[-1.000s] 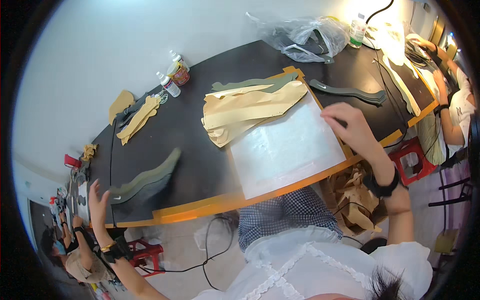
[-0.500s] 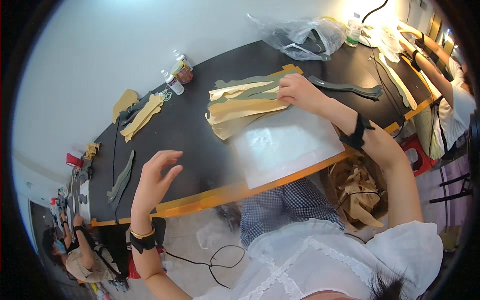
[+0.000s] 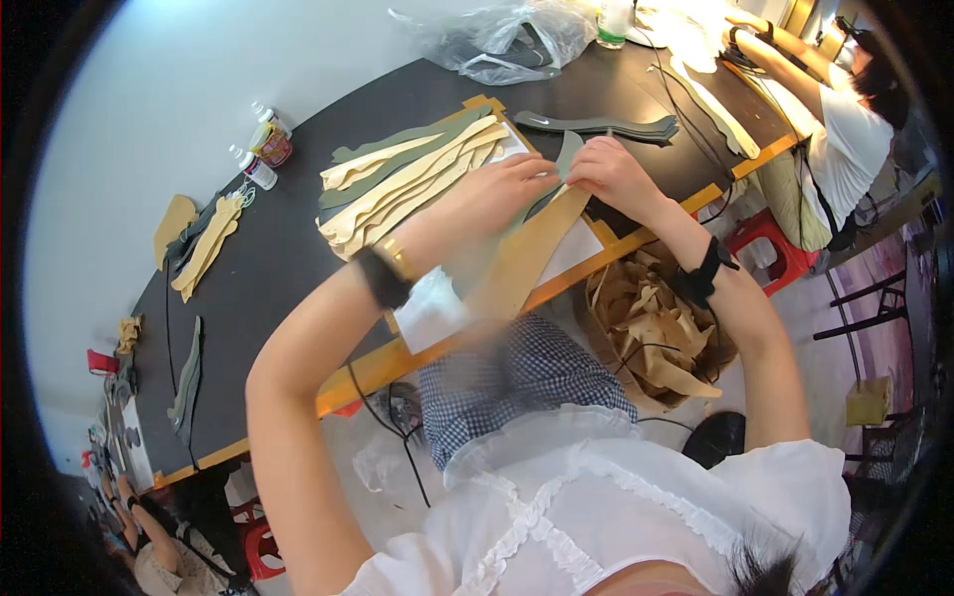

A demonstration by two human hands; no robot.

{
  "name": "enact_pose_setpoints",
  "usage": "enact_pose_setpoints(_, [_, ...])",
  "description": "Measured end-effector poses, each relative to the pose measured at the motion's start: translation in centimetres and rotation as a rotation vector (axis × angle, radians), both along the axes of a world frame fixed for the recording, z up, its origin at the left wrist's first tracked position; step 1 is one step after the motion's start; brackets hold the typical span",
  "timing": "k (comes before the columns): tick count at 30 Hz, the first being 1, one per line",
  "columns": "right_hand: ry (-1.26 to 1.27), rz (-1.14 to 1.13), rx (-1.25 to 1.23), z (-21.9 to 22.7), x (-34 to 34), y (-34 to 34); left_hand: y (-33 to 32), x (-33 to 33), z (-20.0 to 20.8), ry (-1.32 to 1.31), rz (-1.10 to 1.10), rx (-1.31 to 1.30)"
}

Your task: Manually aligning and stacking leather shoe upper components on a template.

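Both my hands meet over the right part of the table. Between them is a long grey-green strip (image 3: 568, 152) with a tan paper strip (image 3: 545, 240) against it, slanting down toward me. My right hand (image 3: 616, 177) pinches the upper end, where strip and paper meet. My left hand (image 3: 492, 199) has its fingers closed on the grey-green strip beside it; the fingertips are partly hidden. Beneath lies a white sheet (image 3: 429, 316). Left of my hands, several tan paper strips (image 3: 383, 209) lie in a pile with grey-green strips (image 3: 397, 137).
A stack of dark strips (image 3: 606, 127) lies beyond my right hand. A clear plastic bag (image 3: 497, 45) and bottles (image 3: 256, 169) stand toward the back. Below the table edge, a carton (image 3: 646, 318) holds crumpled tan paper. Another person (image 3: 845, 129) works at the right.
My left hand has come from the left across the table to my right hand. The right hand now holds a grey-green strip with tan paper off the pile, nearer to me.
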State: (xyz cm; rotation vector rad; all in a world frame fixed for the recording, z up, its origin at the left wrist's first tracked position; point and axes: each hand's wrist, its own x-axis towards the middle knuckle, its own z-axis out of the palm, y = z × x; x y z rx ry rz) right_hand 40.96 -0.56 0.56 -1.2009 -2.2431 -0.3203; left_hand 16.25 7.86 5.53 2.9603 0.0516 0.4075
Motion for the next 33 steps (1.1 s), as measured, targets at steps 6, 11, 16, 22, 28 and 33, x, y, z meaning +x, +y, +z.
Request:
enact_pose_setpoints(6, [0.100,-0.059,0.037,-1.4,1.6,0.5,1.9,5.8,-5.8,0.094,-0.029,-0.011])
enact_pose_setpoints(11, [-0.028,-0.139,0.067,-1.5,2.4,-0.4,3.1,5.7,-7.8,-0.013,0.062,-0.187])
enact_pose_setpoints(16, [-0.133,-0.315,0.085,-1.5,0.8,-4.2,2.7,6.4,-8.0,0.023,0.098,-0.103])
enact_pose_setpoints(22, [-0.245,-0.486,-0.021,-1.5,-4.9,-9.7,2.5,6.4,-8.7,0.017,0.169,-0.058])
enact_pose_setpoints(28, [-0.145,-0.567,-0.084,-0.8,-8.6,-17.7,1.2,6.8,-8.2,-0.018,0.257,-0.033])
enact_pose_setpoints(33, [-0.064,-0.636,-0.182,-0.1,-10.4,-24.9,-0.6,8.1,-7.6,0.019,0.383,-0.047])
